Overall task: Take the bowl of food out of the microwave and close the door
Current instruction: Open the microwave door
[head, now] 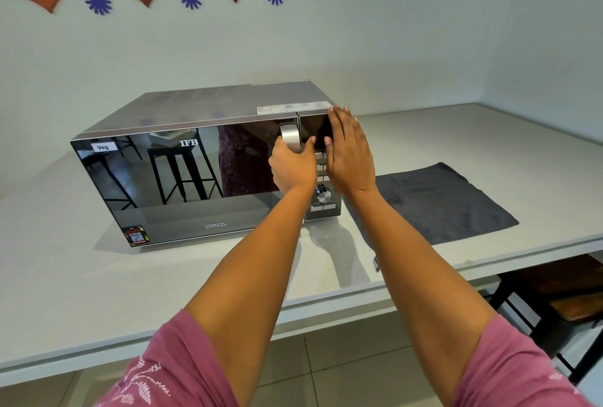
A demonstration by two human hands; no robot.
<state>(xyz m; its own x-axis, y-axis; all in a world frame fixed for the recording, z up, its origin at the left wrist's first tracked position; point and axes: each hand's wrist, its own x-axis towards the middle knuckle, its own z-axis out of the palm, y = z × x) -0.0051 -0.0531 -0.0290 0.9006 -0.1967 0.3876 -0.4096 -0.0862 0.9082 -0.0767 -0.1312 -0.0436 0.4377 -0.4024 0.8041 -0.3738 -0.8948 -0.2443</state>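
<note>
Meanwhile, left hand [291,169] around shut microwave [182,178] handle [290,139].

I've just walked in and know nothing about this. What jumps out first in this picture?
A silver microwave with a dark mirrored door sits on the pale counter, door shut. The left hand grips the door handle, while the right hand lies flat against the control panel beside it. A dark grey cloth lies spread on the counter to the microwave's right.
</note>
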